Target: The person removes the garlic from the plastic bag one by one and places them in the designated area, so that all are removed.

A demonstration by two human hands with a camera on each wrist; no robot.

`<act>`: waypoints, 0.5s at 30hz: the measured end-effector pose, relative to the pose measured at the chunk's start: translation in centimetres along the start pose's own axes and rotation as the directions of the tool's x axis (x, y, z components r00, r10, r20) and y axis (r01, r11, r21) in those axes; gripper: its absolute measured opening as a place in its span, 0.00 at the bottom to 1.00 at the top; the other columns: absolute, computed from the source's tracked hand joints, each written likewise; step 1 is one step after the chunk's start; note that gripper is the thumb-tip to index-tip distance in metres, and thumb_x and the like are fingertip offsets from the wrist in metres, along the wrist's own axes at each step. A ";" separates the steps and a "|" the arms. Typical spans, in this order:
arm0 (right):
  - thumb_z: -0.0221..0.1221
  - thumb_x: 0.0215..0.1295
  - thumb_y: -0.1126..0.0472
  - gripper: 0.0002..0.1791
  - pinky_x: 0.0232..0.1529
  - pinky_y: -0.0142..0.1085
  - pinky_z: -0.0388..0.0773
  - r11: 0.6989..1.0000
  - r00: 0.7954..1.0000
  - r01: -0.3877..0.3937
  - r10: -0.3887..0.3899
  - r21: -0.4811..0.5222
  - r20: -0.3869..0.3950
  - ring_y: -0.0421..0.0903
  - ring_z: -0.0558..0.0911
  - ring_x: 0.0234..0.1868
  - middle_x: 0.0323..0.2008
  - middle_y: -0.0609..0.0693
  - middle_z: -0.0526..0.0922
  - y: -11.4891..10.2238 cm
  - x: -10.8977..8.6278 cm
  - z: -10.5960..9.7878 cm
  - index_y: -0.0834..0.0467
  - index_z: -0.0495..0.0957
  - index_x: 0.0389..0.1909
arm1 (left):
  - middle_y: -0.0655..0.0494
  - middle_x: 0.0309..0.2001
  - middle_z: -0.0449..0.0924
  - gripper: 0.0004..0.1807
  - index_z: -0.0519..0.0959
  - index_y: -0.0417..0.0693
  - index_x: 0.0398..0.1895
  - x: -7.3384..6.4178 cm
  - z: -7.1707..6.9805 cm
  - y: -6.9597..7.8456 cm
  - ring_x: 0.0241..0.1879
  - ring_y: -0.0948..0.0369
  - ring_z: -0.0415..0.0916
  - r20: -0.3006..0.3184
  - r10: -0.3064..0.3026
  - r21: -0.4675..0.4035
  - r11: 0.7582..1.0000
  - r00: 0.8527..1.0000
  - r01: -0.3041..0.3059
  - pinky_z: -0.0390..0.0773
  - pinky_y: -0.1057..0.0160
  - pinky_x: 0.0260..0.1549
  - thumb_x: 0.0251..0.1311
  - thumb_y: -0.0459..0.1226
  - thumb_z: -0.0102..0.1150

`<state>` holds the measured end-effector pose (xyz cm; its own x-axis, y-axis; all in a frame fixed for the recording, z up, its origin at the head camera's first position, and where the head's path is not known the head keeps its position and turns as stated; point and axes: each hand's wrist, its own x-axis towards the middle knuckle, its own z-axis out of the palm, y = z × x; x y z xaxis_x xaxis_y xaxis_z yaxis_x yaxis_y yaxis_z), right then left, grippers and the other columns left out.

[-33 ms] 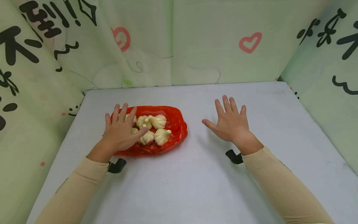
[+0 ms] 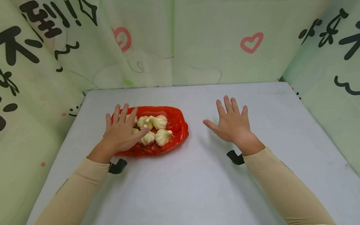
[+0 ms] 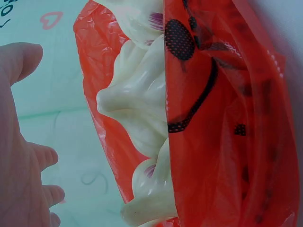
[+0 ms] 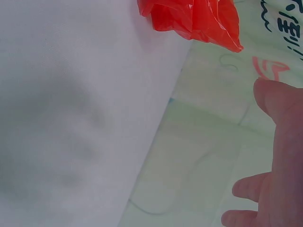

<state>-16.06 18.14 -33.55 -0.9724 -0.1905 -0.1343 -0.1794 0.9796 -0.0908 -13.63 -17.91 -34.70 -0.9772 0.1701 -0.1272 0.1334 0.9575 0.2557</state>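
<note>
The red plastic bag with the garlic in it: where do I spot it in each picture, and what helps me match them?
Head: red plastic bag left of centre on the white table, partly hidden by the left hand.
Left wrist: red plastic bag across the middle and right, garlic bulbs showing.
Right wrist: only part, at the top edge, right of centre.
Shared landmark: the pale green printed backdrop.

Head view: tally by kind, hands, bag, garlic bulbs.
Hands (left hand, right hand): 2
Red bag: 1
Garlic bulbs: 6 visible, some partly behind the left hand, which may hide more
Total: 9 visible
</note>
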 end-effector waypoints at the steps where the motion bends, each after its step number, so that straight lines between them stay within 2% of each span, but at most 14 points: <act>1: 0.40 0.68 0.26 0.54 0.68 0.71 0.33 1.000 1.000 0.000 0.000 0.000 -0.001 0.66 0.36 0.77 0.78 0.66 0.36 0.0 0.0 0.0 0.61 0.41 0.80 | 0.37 0.79 0.29 0.52 0.43 0.45 0.81 0.0 0.0 0.0 0.76 0.40 0.18 0.000 0.000 -0.002 1.000 1.000 0.000 0.20 0.31 0.66 0.65 0.66 0.45; 5: 0.41 0.68 0.26 0.55 0.68 0.71 0.34 1.000 1.000 -0.001 0.001 0.007 -0.007 0.66 0.37 0.77 0.78 0.66 0.37 0.1 -0.1 0.1 0.62 0.42 0.80 | 0.37 0.79 0.29 0.52 0.43 0.45 0.81 0.0 0.0 0.0 0.76 0.40 0.19 -0.001 0.004 -0.006 1.000 1.000 -0.004 0.21 0.31 0.66 0.65 0.66 0.44; 8: 0.42 0.67 0.25 0.55 0.68 0.71 0.36 1.000 1.000 0.006 -0.005 0.023 -0.025 0.67 0.39 0.77 0.78 0.66 0.39 0.1 -0.1 0.1 0.61 0.43 0.80 | 0.37 0.79 0.31 0.50 0.48 0.43 0.80 -0.1 -0.1 -0.3 0.76 0.39 0.21 -0.012 0.013 -0.018 1.000 1.000 -0.013 0.24 0.30 0.66 0.66 0.65 0.45; 12: 0.46 0.66 0.27 0.54 0.68 0.70 0.46 0.997 0.996 0.042 -0.037 0.063 -0.087 0.68 0.49 0.75 0.77 0.66 0.48 0.0 -0.1 0.3 0.63 0.49 0.78 | 0.35 0.78 0.38 0.43 0.60 0.40 0.76 -0.3 0.0 -1.3 0.76 0.37 0.30 -0.059 0.034 -0.049 0.998 0.998 -0.037 0.33 0.27 0.67 0.66 0.58 0.51; 15: 0.52 0.67 0.31 0.51 0.66 0.67 0.56 0.989 0.985 0.094 -0.076 0.113 -0.158 0.68 0.59 0.71 0.73 0.67 0.57 -0.2 0.0 0.5 0.66 0.55 0.76 | 0.33 0.77 0.44 0.39 0.65 0.38 0.72 -0.6 0.1 -2.3 0.75 0.35 0.39 -0.106 0.063 -0.092 0.993 0.992 -0.073 0.41 0.28 0.67 0.65 0.52 0.56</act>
<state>-15.96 17.90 -34.05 -0.9673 -0.2519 0.0305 -0.2525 0.9436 -0.2140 -13.29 -20.19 -35.34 -0.9788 0.2047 -0.0084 0.1888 0.9168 0.3519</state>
